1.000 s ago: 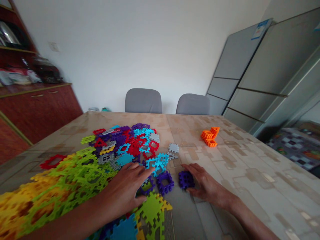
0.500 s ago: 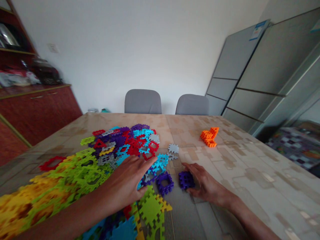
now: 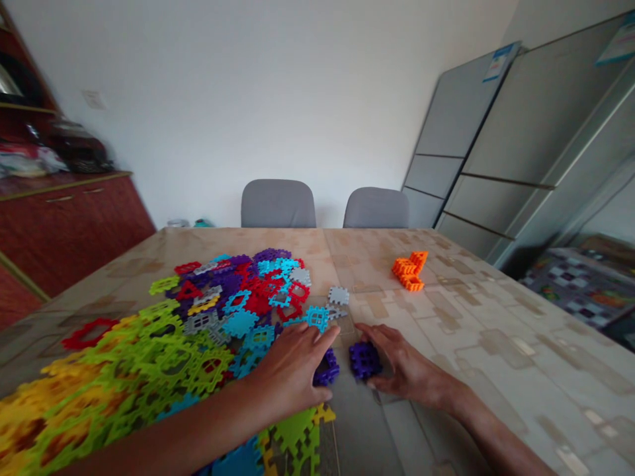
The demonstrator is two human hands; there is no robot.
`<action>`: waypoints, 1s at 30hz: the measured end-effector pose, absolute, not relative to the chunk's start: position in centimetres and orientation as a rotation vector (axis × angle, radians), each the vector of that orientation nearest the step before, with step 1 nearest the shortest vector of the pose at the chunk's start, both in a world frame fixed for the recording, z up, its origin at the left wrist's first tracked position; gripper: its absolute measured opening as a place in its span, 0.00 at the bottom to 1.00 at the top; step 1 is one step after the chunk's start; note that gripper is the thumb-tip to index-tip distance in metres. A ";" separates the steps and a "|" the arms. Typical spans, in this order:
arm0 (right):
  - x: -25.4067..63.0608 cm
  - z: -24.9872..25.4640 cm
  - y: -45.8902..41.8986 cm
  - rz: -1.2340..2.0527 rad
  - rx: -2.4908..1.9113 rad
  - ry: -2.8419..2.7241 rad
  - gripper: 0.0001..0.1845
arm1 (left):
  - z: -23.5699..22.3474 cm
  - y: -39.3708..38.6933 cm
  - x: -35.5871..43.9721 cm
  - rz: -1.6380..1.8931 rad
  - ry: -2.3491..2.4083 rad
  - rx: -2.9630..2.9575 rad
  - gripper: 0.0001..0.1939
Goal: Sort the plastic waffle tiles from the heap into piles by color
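1. Purple block (image 3: 364, 360): on the table (image 3: 471, 370), right of the loose pile, near the person. Squat, boxy, holed face, toothed edges.
2. Right hand (image 3: 380, 357): held the block between thumb (near side) and fingers (far side). Pressure could not be read.
3. Left hand (image 3: 325, 363): thumb and index wide apart, beside a purple frame (image 3: 333, 371) it partly hid. Contact could not be told.
4. Handling, my judgement: plastic, light, fairly stiff; smooth faces perhaps a little slippery, teeth giving purchase. Unlikely to shatter, though joined edges might pop apart. Best hold: opposite outer sides, low down.
5. Pile: thin toothed plates. Green pieces (image 3: 163, 357) largely openwork; a light blue plate (image 3: 240, 323) solid-faced; red pieces (image 3: 260, 301) jumbled behind.
6. Orange assembly (image 3: 409, 270): chunky, ridged, standing apart toward the far right.
7. Tabletop: patterned in beige and brown rectangles.
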State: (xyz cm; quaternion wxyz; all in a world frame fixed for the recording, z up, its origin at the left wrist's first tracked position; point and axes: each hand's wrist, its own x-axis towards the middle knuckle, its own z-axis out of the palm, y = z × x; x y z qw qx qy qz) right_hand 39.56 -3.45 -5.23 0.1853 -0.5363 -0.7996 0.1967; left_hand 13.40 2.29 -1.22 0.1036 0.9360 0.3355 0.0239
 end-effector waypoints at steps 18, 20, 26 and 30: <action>40.7 -3.7 -3.4 0.489 -1.573 -2.279 0.50 | -1.7 1.5 15.3 -0.028 1.088 2.813 0.46; 40.9 -3.8 -3.3 0.489 -1.569 -2.280 0.51 | -1.9 1.5 15.6 -0.022 1.077 2.818 0.47; 44.5 -4.2 -2.3 0.415 -1.670 -2.166 0.52 | -2.4 2.2 19.7 0.070 1.009 2.847 0.49; 48.0 -4.4 -2.2 0.404 -1.719 -2.096 0.52 | -2.7 3.1 23.9 0.158 0.978 2.860 0.35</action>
